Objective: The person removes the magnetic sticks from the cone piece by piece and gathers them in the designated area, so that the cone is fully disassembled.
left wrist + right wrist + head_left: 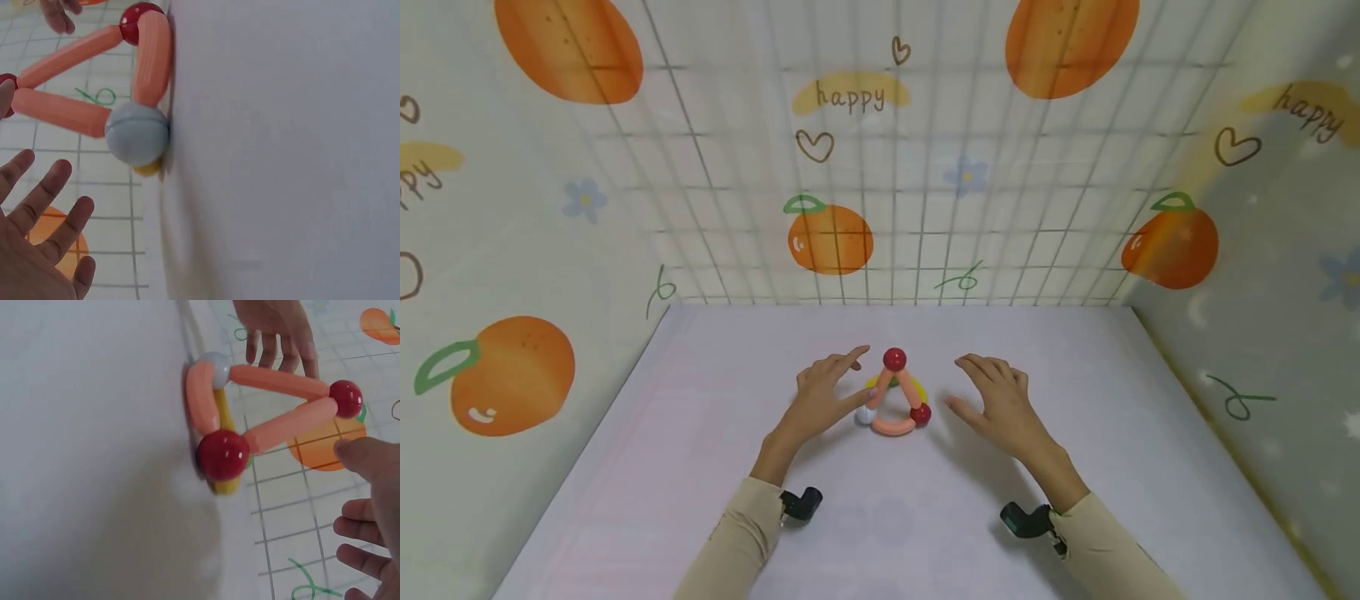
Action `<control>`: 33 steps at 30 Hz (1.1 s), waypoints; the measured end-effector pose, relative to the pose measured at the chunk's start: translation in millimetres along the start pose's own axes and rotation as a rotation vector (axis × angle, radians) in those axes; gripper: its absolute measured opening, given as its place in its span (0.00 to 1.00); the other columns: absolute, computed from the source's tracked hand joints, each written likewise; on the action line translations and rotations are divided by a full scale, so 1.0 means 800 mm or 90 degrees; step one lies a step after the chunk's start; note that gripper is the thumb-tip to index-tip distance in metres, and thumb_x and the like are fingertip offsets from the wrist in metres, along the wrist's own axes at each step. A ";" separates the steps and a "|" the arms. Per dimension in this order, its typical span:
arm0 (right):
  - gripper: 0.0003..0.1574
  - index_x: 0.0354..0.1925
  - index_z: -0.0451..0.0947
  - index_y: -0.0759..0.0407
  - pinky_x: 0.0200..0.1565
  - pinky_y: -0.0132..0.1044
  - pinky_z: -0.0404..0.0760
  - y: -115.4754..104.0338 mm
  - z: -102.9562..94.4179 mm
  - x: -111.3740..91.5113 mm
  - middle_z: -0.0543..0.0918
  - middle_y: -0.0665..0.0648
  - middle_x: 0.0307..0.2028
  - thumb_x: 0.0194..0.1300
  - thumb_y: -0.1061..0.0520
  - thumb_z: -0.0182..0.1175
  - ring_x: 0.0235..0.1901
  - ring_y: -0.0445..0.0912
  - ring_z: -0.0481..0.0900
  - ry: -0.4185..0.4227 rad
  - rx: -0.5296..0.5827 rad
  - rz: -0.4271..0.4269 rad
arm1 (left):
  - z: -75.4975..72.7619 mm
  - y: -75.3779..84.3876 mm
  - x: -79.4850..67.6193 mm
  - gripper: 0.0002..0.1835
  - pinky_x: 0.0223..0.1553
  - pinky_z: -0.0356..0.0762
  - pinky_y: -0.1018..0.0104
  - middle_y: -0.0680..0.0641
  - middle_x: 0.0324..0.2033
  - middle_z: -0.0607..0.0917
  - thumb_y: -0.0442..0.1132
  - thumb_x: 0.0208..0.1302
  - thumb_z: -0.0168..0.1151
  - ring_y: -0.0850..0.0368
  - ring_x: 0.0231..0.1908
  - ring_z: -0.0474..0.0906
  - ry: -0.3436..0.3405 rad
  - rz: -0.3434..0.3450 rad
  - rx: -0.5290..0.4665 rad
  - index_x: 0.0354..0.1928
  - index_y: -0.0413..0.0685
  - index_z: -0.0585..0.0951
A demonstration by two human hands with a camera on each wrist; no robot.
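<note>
A small pyramid-like toy of balls and rods stands on the table. Its top is a red ball [894, 359], from which straight salmon rods [912, 387] slope down to a white ball [136, 134] and a second red ball [223, 455]. A curved salmon rod [892, 427] joins those two along the front, and yellow curved rods [922, 390] show behind. My left hand [822, 398] hovers at the left side with fingers spread, its thumb overlapping the left rod in the head view. On the right, my right hand [1000, 407] stays apart from the toy, fingers loosely extended and holding nothing.
White tabletop [700, 533] surrounds the toy. Behind it rises a wire grid [917, 250] with a fruit-printed sheet, and similar printed sheets [512, 250] flank both sides. Each wrist carries a black camera [1026, 521].
</note>
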State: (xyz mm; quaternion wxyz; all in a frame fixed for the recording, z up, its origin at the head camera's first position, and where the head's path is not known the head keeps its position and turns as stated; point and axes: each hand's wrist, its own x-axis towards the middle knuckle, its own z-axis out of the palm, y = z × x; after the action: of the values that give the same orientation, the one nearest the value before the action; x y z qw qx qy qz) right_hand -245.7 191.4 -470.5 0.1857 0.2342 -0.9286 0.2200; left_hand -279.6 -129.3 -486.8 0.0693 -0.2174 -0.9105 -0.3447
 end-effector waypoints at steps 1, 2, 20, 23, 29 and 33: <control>0.38 0.66 0.72 0.56 0.54 0.60 0.59 -0.003 0.003 0.002 0.73 0.56 0.64 0.66 0.39 0.65 0.63 0.56 0.65 0.002 0.010 0.000 | 0.002 0.003 0.002 0.39 0.60 0.50 0.38 0.50 0.56 0.79 0.70 0.63 0.59 0.47 0.59 0.70 -0.002 0.004 -0.024 0.75 0.76 0.62; 0.38 0.66 0.72 0.56 0.54 0.59 0.59 -0.006 0.006 0.004 0.74 0.56 0.64 0.66 0.40 0.65 0.63 0.55 0.65 0.007 0.023 0.000 | 0.005 0.006 0.004 0.38 0.60 0.51 0.38 0.50 0.53 0.80 0.69 0.63 0.60 0.47 0.57 0.72 -0.004 0.008 -0.042 0.74 0.75 0.64; 0.33 0.66 0.73 0.53 0.56 0.52 0.59 -0.053 0.031 0.044 0.75 0.53 0.60 0.67 0.46 0.67 0.63 0.50 0.66 0.023 0.195 0.016 | 0.029 0.021 0.019 0.34 0.46 0.80 0.57 0.60 0.42 0.86 0.63 0.58 0.70 0.60 0.43 0.81 -0.009 -0.039 -0.270 0.65 0.62 0.78; 0.32 0.65 0.73 0.54 0.56 0.51 0.60 -0.058 0.033 0.051 0.78 0.53 0.56 0.67 0.47 0.67 0.61 0.49 0.69 0.016 0.210 0.006 | 0.029 0.016 0.017 0.31 0.47 0.80 0.58 0.58 0.43 0.86 0.59 0.59 0.71 0.58 0.42 0.82 -0.006 -0.043 -0.292 0.65 0.63 0.79; 0.28 0.60 0.77 0.58 0.53 0.49 0.64 -0.065 0.033 0.072 0.82 0.51 0.49 0.66 0.47 0.68 0.54 0.47 0.75 0.008 0.215 -0.025 | 0.028 0.012 0.023 0.30 0.46 0.81 0.59 0.56 0.42 0.85 0.55 0.61 0.72 0.57 0.42 0.82 -0.012 -0.047 -0.304 0.65 0.64 0.78; 0.28 0.57 0.80 0.59 0.51 0.47 0.64 -0.066 0.027 0.083 0.83 0.50 0.46 0.64 0.47 0.70 0.49 0.47 0.76 0.004 0.206 -0.039 | 0.037 0.013 0.033 0.28 0.43 0.81 0.61 0.54 0.41 0.85 0.51 0.64 0.70 0.56 0.40 0.82 -0.011 -0.018 -0.314 0.66 0.60 0.78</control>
State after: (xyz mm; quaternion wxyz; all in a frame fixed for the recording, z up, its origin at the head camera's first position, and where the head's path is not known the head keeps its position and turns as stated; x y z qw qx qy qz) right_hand -278.1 115.2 -442.2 0.1547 0.2887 -0.8729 0.3617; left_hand -297.5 -93.3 -495.8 0.0011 -0.2179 -0.8024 -0.5556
